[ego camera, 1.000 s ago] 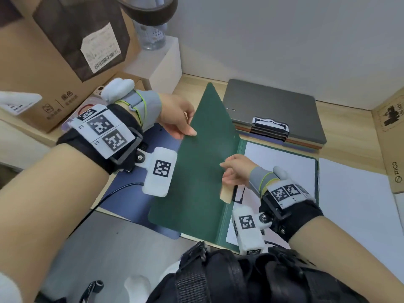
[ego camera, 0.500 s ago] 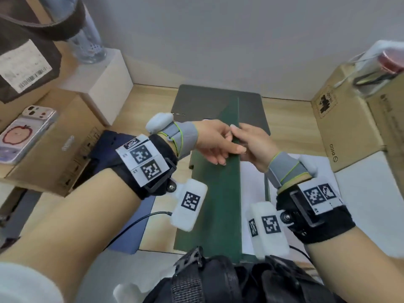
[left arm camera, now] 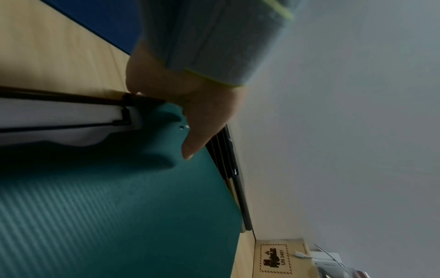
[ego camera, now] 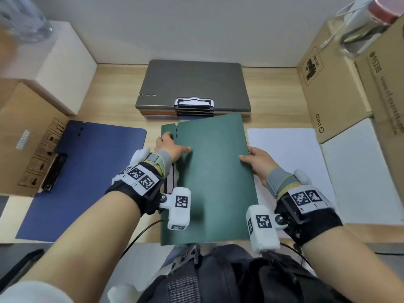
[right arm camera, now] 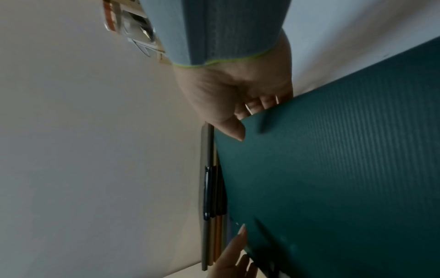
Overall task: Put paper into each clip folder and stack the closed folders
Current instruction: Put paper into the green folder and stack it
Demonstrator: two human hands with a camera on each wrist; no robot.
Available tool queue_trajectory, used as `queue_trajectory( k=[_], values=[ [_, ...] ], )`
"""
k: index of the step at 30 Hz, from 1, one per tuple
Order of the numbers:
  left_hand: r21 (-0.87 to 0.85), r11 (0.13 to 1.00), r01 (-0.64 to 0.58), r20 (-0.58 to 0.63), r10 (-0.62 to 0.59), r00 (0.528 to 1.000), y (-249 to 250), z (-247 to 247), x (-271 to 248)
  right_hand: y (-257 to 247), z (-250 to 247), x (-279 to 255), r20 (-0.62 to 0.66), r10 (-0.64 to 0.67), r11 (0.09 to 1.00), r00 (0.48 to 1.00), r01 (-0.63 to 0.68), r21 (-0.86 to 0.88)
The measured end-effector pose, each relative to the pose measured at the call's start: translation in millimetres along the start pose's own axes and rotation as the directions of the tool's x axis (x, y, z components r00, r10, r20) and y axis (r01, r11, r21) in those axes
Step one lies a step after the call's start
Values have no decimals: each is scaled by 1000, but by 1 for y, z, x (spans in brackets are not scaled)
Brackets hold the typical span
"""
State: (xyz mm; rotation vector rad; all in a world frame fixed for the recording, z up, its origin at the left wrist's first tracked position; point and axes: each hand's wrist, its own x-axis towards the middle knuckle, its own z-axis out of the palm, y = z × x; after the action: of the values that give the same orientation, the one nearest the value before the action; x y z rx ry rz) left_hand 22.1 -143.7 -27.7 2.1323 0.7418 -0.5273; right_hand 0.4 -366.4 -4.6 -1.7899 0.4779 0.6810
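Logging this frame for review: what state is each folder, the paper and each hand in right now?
Green folder: closed, held at both side edges.
Blue folder: lying open flat, left of the green one.
Folder stack: closed, grey folder on top, at the back of the desk.
Loose paper: lying flat, right of the green folder.
Left hand: grips the green folder's left edge.
Right hand: grips its right edge.

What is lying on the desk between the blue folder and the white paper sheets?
The closed green folder lies between the blue folder and the white paper, held by the left hand and right hand. The head view shows this.
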Motion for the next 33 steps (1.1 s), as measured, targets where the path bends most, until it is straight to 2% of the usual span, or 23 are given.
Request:
queue_trajectory(
  k=[7, 12, 15, 18, 25, 27, 30, 33],
  values=[
    [-89, 995, 34, -6, -34, 999, -1, 2, 8, 8, 4, 10, -43, 49, 998, 998, -51, -41],
    [-48, 996, 72, -65, -75, 995, -1, -13, 11, 12, 4, 15, -61, 69, 997, 996, -71, -28],
    [-5, 1000, -26, -93, 25, 995, 2, -27, 9, 16, 1, 17, -76, 76, 997, 994, -77, -4],
    [142, 981, -131, -104, 147, 984, 10, -44, 7, 19, -2, 18, -71, 72, 997, 995, -69, 43],
    [234, 946, -223, -73, 246, 966, 34, -75, -5, 19, 3, 16, -52, 12, 994, 999, -7, 105],
    [271, 924, -269, -22, 285, 958, 39, -84, -9, 15, 4, 13, -47, -11, 993, 999, 17, 121],
    [135, 940, -312, 74, 305, 950, 46, -98, -10, 8, 5, 12, -42, -52, 990, 998, 57, 126],
    [-47, 923, -383, 23, 384, 923, 52, -112, -14, -8, 6, 9, -64, -130, 984, 989, 137, 118]
  ],
)
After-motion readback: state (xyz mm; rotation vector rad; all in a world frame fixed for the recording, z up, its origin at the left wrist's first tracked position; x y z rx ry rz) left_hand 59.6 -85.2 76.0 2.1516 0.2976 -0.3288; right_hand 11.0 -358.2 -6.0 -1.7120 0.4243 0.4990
